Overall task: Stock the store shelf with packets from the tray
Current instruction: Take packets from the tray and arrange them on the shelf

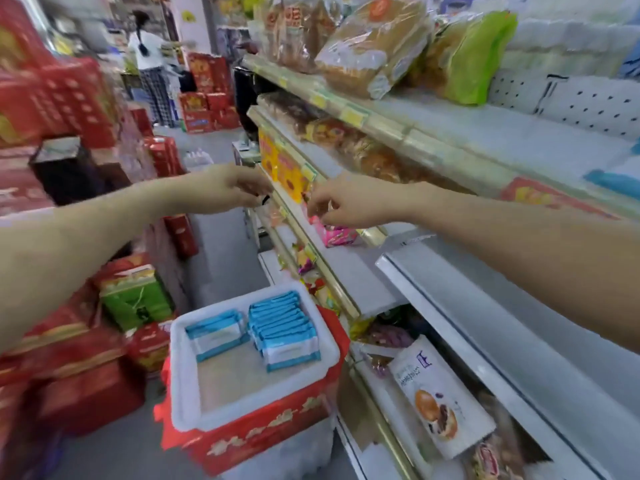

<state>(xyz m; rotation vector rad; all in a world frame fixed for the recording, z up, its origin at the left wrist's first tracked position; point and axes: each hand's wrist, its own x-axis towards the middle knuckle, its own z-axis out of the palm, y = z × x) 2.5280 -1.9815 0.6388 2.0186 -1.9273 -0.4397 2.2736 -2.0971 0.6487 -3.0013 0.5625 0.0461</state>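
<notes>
Mid-task, by the look. Blue-and-white packets (287,337) left in white tray (180,375); none visible on shelf (349,271). Left hand (235,188), right hand (346,206) at shelf edge, fingers curled; grip unclear.

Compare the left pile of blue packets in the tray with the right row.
The left pile holds only a few packets, while the right row holds many more. The left pile is short and sits askew. The right row is longer, with overlapping packets running toward the tray's far side. Both are made up of the same blue-and-white packets, and both sit inside the white tray.
</notes>
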